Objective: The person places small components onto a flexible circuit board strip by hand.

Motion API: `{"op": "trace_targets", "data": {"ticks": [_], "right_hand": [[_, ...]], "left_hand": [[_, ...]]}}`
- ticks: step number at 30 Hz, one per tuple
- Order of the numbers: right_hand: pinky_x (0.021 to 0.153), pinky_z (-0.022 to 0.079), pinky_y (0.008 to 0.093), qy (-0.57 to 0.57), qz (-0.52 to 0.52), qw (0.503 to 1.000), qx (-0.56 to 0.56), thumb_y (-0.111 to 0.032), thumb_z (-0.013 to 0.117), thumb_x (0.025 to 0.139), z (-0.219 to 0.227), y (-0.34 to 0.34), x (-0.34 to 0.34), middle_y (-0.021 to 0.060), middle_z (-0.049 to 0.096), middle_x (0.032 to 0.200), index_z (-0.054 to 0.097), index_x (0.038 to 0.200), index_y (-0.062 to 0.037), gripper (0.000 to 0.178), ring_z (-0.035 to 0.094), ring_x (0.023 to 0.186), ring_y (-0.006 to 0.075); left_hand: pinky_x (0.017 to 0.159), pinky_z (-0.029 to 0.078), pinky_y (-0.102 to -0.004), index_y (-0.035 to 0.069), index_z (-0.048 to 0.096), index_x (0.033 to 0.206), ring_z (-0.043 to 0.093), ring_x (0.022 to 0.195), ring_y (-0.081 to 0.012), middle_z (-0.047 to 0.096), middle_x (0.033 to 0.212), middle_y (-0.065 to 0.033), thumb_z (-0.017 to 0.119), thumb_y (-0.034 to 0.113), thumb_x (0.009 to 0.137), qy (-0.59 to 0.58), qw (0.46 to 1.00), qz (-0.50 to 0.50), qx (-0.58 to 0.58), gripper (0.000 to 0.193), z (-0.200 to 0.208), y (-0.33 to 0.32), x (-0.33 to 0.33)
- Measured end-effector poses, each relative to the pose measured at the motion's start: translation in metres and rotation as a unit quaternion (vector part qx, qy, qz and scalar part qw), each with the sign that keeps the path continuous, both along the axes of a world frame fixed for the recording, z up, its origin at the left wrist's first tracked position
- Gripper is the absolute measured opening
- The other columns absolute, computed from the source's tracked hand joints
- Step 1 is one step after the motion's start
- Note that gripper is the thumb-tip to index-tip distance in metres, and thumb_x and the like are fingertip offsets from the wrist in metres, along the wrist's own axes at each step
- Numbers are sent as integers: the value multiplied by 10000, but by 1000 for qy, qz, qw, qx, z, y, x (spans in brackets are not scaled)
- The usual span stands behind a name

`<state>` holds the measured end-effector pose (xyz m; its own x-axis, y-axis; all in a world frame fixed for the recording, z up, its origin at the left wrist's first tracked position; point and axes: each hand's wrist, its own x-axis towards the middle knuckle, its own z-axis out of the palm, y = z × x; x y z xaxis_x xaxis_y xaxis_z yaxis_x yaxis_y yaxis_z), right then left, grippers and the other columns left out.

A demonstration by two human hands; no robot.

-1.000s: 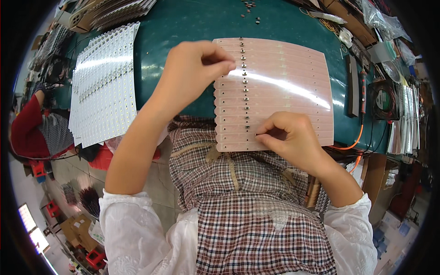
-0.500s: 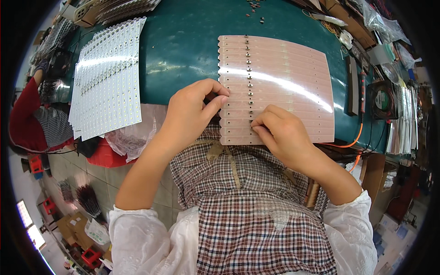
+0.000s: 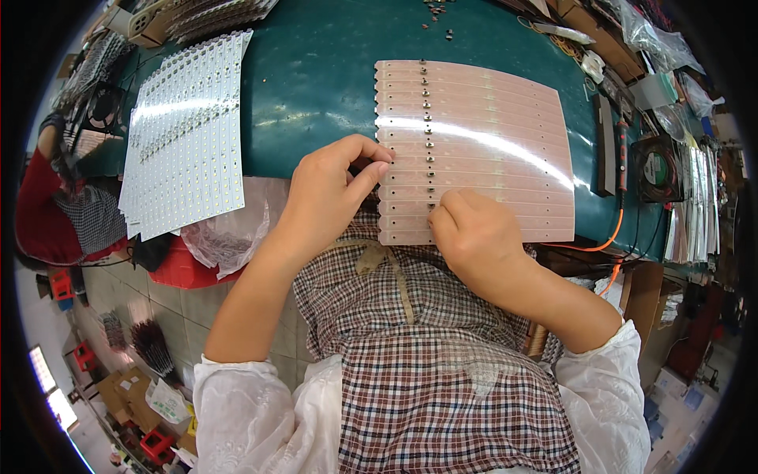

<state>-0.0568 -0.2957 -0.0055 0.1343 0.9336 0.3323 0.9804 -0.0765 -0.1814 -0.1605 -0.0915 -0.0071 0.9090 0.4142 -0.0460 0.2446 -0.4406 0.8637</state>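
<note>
Panel point(image 3: 497, 178) lies at the worktop's point(image 3: 316, 87) near edge, its lower left corner looking to jut out over the apron point(image 3: 442, 395)! Where are the hands?

Both over it. Left hand point(image 3: 325, 183) is at the panel's left edge, thumb and forefinger almost meeting; can't tell whether anything sits in that pinch.

And the right?

Right hand point(image 3: 478, 235), low on the panel, fingertips drawn in just beside the nearest visible part in that column of parts point(image 3: 429, 144). Knuckles cover the fingers, so I can't tell what they grip, if anything.

Tight quarters! How would you play it?

Square and light, I'd say. Line each part up with the column above, press straight down, no sideways slide. Brushing a neighbour looks the likeliest slip.

And that overhang?

Worth minding! Push hard on an unsupported edge and the panel might flex or tip. A light left hand on the left edge would steady it.

Glare point(image 3: 489, 142), too!

Yes, but it crosses farther up than the right fingertips, so checking the fit there should be easier. Loose bits point(image 3: 449, 35) lie beyond the panel's far edge, white panels point(image 3: 189, 142) off its left edge, well apart.
</note>
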Motion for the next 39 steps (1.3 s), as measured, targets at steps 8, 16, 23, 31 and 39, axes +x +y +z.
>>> {"op": "trace_targets", "data": {"ticks": [8,16,23,31,39], "right_hand": [[599,528,389,100,-22,994,35,-52,686,747,-10,-7,6,101,550,766,604,789,-23,97,616,709,290],[616,506,373,238,-22,968,72,-22,764,807,-9,-12,13,106,628,803,686,911,-25,130,636,701,283],[770,514,427,106,-198,966,129,-131,705,864,-6,-15,71,134,661,1005,678,992,-29,166,650,878,317],[1076,403,463,-32,-281,955,88,-240,684,890,-40,-23,114,143,613,1288,647,1226,-17,405,524,1232,355],[1069,410,460,-41,-280,956,82,-248,676,896,-40,-24,113,138,603,1314,638,1238,-20,412,526,1225,344]], "left_hand": [[698,515,-238,-4,712,1034,655,834,-91,753,1081,-57,688,75,944,-15,1000,11,3,123,1,-7,-4],[700,517,-275,11,709,920,630,793,-149,646,926,-50,774,24,833,-50,995,-56,70,110,9,-40,-24],[698,541,-288,11,700,889,647,825,-168,644,949,-51,761,35,839,-57,995,-59,56,83,1,-62,-25],[712,543,-313,6,690,876,652,883,-208,641,975,-69,734,58,867,-60,990,-55,113,69,-3,-69,-19],[732,552,-360,8,664,859,657,885,-257,636,977,-80,731,39,852,-61,984,-59,155,75,-3,-71,-19]]}}
